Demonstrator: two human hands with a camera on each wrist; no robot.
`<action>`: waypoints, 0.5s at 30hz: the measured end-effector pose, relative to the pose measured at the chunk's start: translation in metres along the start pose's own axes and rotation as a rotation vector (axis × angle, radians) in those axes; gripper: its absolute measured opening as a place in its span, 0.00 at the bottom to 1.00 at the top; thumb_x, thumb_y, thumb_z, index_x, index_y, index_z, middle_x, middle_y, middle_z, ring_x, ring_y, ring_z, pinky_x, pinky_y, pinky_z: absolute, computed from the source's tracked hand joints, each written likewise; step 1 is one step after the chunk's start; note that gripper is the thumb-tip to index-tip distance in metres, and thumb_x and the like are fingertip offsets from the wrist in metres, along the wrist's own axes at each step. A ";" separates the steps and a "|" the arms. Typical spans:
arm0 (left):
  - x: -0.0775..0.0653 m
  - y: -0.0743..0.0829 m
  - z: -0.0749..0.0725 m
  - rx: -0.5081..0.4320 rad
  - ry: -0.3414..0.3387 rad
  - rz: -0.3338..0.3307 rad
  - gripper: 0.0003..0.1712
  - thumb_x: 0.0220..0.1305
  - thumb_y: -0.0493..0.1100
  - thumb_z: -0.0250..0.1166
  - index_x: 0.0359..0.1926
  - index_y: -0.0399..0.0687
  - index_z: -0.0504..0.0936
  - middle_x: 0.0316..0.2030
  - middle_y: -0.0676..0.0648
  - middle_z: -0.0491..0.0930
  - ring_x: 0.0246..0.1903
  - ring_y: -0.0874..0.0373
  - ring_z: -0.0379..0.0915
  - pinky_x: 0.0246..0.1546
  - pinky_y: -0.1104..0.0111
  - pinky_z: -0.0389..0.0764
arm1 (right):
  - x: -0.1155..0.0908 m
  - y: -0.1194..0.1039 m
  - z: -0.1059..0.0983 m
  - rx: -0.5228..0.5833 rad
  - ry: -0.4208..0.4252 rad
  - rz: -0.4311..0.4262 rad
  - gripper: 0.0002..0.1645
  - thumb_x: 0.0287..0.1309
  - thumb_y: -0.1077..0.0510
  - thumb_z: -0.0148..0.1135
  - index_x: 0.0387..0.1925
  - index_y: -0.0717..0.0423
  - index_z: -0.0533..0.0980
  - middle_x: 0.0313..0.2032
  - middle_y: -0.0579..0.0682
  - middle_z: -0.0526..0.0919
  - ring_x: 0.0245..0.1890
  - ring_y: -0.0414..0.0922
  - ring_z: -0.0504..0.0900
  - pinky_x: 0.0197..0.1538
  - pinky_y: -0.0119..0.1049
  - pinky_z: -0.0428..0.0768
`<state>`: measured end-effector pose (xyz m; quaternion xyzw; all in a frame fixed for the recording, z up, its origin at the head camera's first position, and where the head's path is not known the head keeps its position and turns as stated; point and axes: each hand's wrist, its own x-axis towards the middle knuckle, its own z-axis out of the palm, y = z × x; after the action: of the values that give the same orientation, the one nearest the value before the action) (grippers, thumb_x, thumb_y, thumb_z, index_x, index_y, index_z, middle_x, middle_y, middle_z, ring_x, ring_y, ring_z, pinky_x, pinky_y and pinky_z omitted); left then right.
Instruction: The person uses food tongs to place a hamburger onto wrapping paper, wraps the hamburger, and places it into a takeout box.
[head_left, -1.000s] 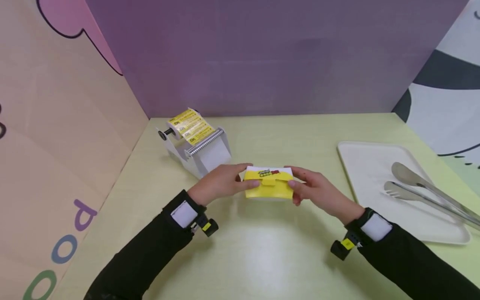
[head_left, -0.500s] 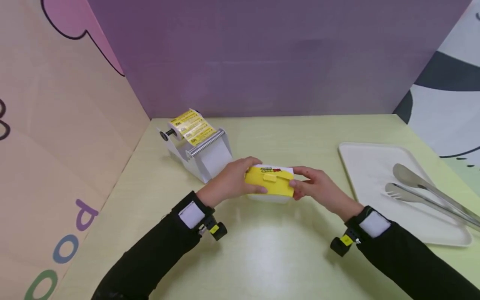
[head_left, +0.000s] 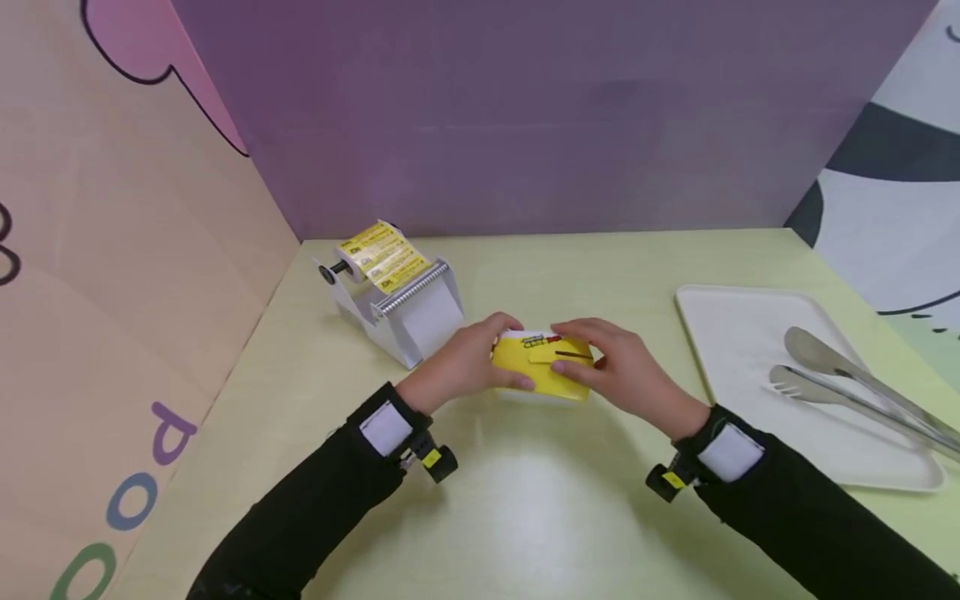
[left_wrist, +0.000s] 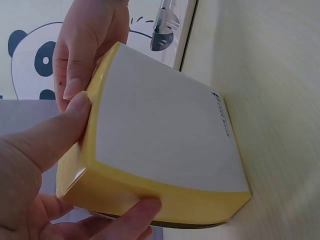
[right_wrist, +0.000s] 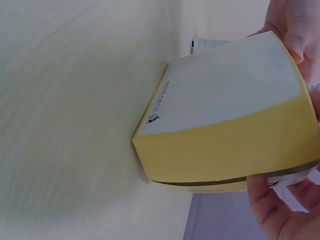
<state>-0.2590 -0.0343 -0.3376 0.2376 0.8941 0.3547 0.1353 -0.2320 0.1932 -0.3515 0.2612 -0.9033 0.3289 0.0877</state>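
A small yellow and white paper food box (head_left: 543, 360) with printed marks is tipped, one edge against the table, in the wrist views. My left hand (head_left: 467, 364) grips its left end, thumb on the yellow face and fingers behind. My right hand (head_left: 624, 367) pinches the right part, its thumb by the front tab and its fingers at the far edge. A dark slit shows beside that tab. From the left wrist, the white panel of the box (left_wrist: 160, 125) faces the camera. In the right wrist view, right-hand fingertips (right_wrist: 258, 187) touch the box at a dark gap along an edge.
A label dispenser (head_left: 401, 292) with a roll of yellow stickers (head_left: 384, 254) stands behind my left hand. On the right lies a white tray (head_left: 738, 312) holding a metal spoon (head_left: 813, 348) and a fork (head_left: 806, 385). A purple partition (head_left: 525, 125) rises along the back.
My left hand has moved right, its thumb lower on the box. The box has tilted and turned a little. My right hand has shifted from the right end inward over the top.
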 end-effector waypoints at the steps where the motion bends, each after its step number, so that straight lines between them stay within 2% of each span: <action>1: 0.000 0.000 0.000 -0.007 -0.008 -0.002 0.43 0.53 0.53 0.75 0.65 0.47 0.66 0.51 0.45 0.77 0.43 0.54 0.72 0.44 0.64 0.75 | 0.000 0.000 0.000 -0.002 0.003 0.011 0.27 0.57 0.58 0.69 0.58 0.61 0.75 0.54 0.58 0.79 0.46 0.51 0.79 0.36 0.36 0.81; 4: 0.000 -0.002 -0.001 -0.037 -0.034 -0.009 0.42 0.59 0.54 0.70 0.69 0.47 0.63 0.54 0.45 0.76 0.47 0.53 0.73 0.47 0.61 0.75 | -0.001 0.001 0.001 0.005 -0.007 0.073 0.30 0.58 0.56 0.68 0.60 0.61 0.73 0.57 0.59 0.77 0.50 0.54 0.78 0.44 0.44 0.81; 8: -0.001 -0.006 -0.002 -0.106 -0.057 -0.028 0.36 0.67 0.53 0.62 0.72 0.50 0.61 0.61 0.44 0.73 0.55 0.50 0.71 0.50 0.59 0.76 | -0.003 0.002 0.001 0.006 -0.036 0.189 0.38 0.62 0.49 0.65 0.67 0.63 0.65 0.63 0.63 0.70 0.53 0.59 0.76 0.51 0.54 0.77; 11: 0.000 -0.007 -0.002 -0.155 -0.046 -0.051 0.35 0.68 0.51 0.62 0.72 0.52 0.62 0.62 0.45 0.71 0.57 0.49 0.70 0.47 0.62 0.79 | -0.004 0.002 0.001 -0.004 -0.062 0.277 0.41 0.65 0.43 0.60 0.69 0.64 0.61 0.62 0.69 0.65 0.44 0.58 0.76 0.46 0.51 0.77; 15: 0.002 -0.006 -0.001 -0.187 -0.013 -0.094 0.35 0.66 0.51 0.65 0.70 0.52 0.64 0.57 0.46 0.74 0.49 0.53 0.74 0.40 0.67 0.80 | -0.003 0.004 0.002 0.177 -0.129 0.343 0.38 0.69 0.46 0.55 0.69 0.66 0.58 0.61 0.71 0.57 0.28 0.50 0.76 0.32 0.46 0.80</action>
<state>-0.2626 -0.0378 -0.3415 0.1842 0.8663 0.4283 0.1793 -0.2321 0.1955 -0.3567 0.1308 -0.9058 0.3997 -0.0507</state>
